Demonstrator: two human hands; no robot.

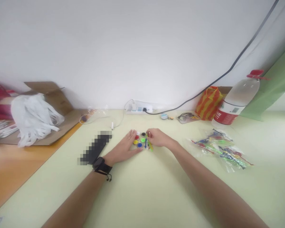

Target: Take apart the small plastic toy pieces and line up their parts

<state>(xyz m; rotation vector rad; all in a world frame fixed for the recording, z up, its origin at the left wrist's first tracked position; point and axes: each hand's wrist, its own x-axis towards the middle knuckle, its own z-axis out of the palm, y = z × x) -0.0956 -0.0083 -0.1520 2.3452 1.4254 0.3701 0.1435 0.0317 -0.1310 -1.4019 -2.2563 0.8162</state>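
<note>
Surface: pale green table (142, 196), white wall (142, 47) behind
L hand (124, 148): mine; flat, palm down, fingers straight & spread a bit; tips at coloured discs (139, 141)
R hand (156, 137): fingers curled tight on coloured sticks (149, 145), just right of discs
Off right: clear bag (222, 148) w/ more sticks; bottle (237, 98) behind

Left hand (124, 148) flat beside coloured discs (139, 145), right hand (158, 138) gripping thin sticks (150, 145), pale table (142, 190)
</note>
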